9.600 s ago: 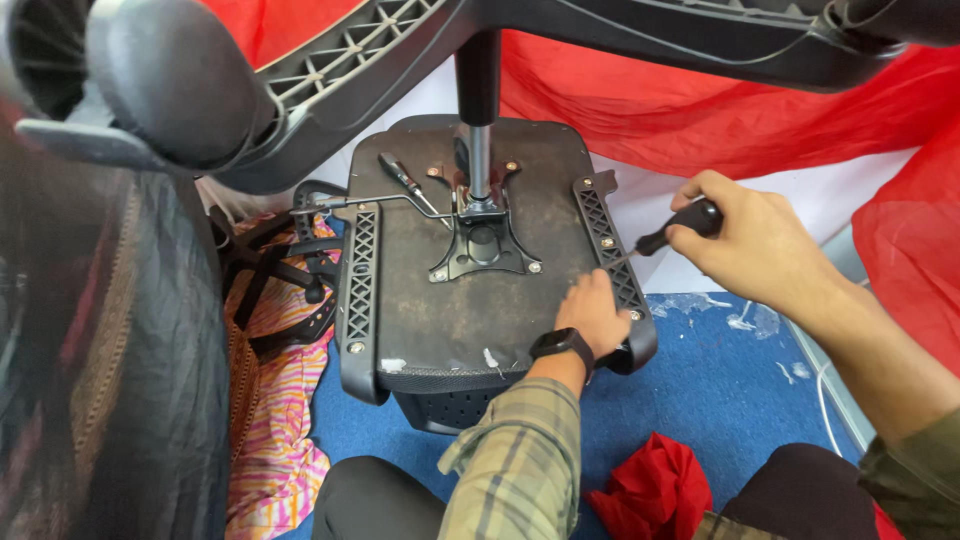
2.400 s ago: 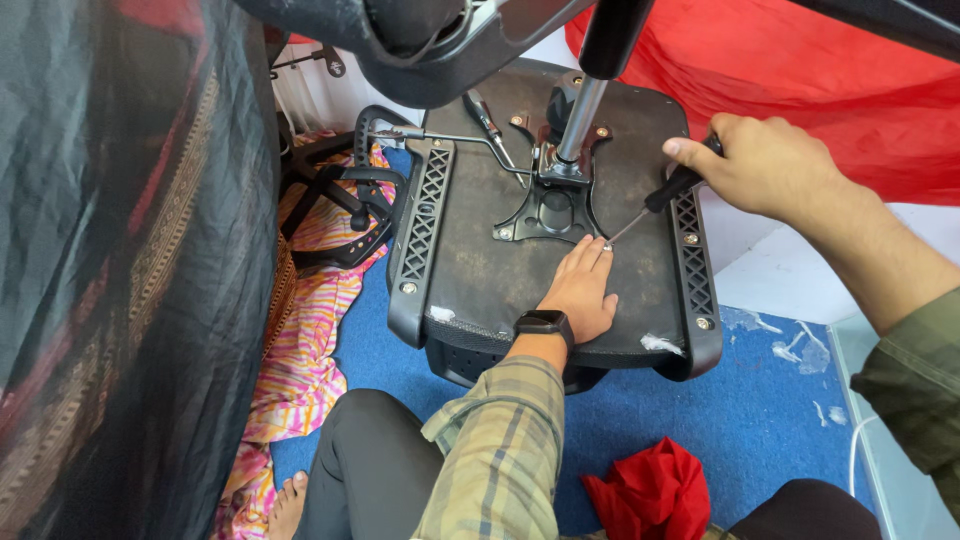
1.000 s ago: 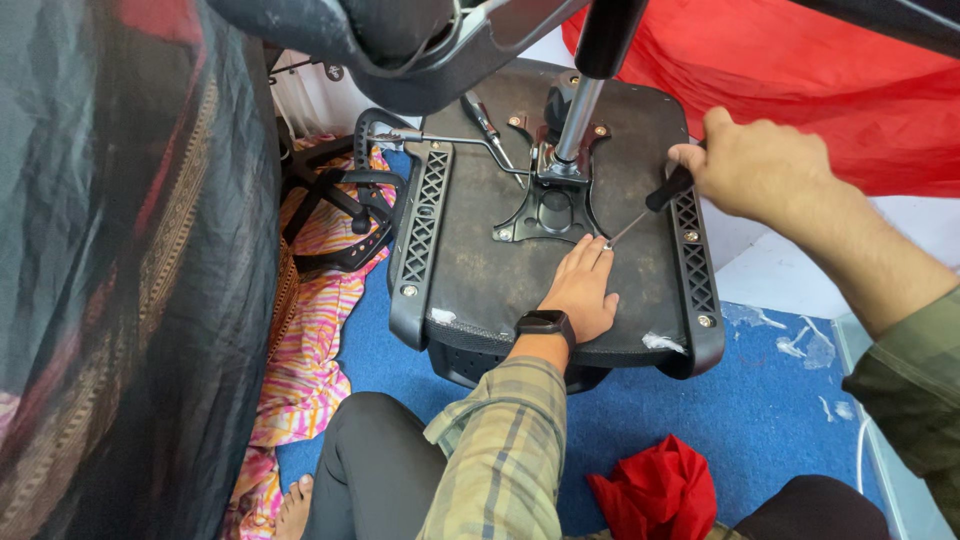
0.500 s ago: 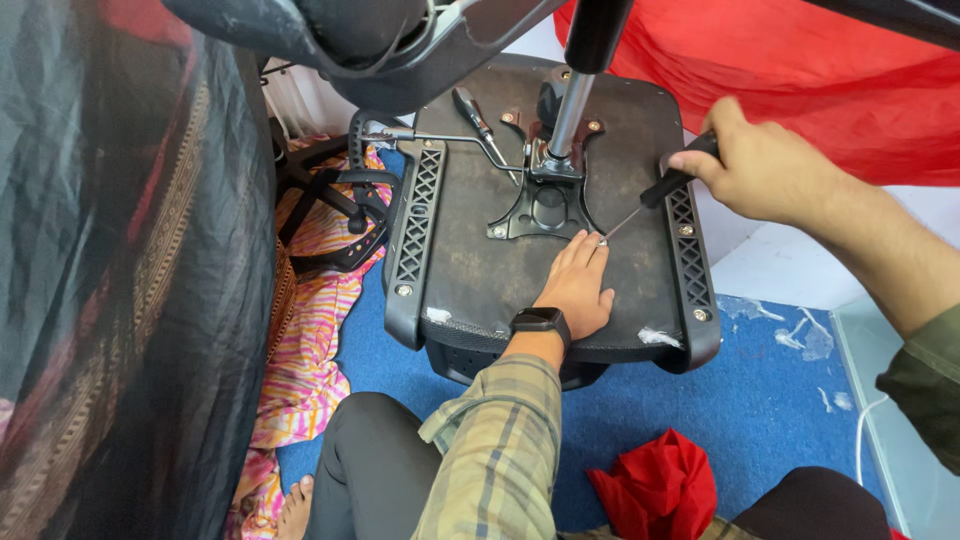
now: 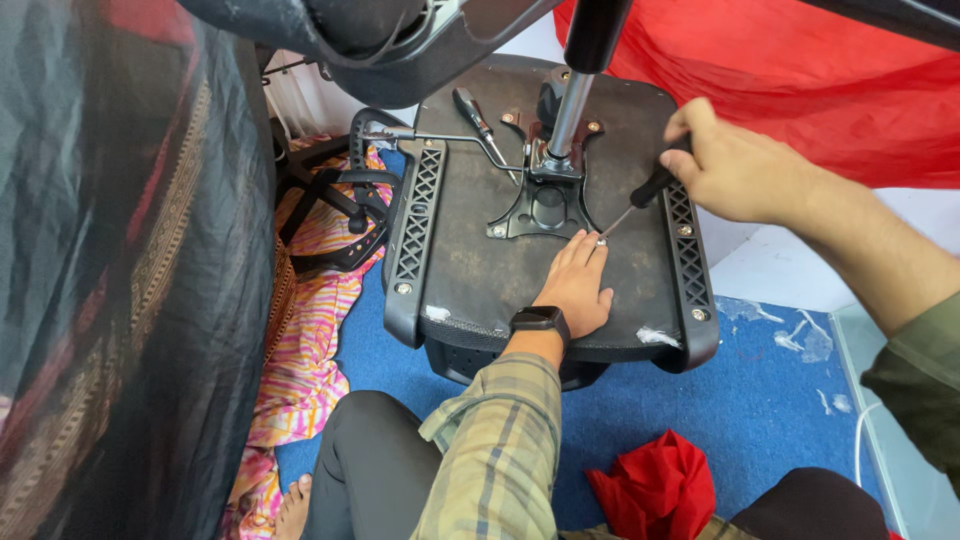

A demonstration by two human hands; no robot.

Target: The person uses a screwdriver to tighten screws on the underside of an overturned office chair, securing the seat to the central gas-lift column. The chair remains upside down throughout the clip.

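A dark drape [image 5: 110, 250] hangs at the far left, with a striped cloth [image 5: 310, 340] on the blue floor [image 5: 770, 400] beside it. On the upturned chair seat [image 5: 470, 260] the left hand [image 5: 575, 285] lies flat and open, holding nothing, fingertips beside a screw at the metal plate [image 5: 540, 205]. The screwdriver [image 5: 630, 205] slants from that screw up and rightward into the right hand [image 5: 735, 170], closed around its handle. Red fabric [image 5: 800, 90] backs the scene.
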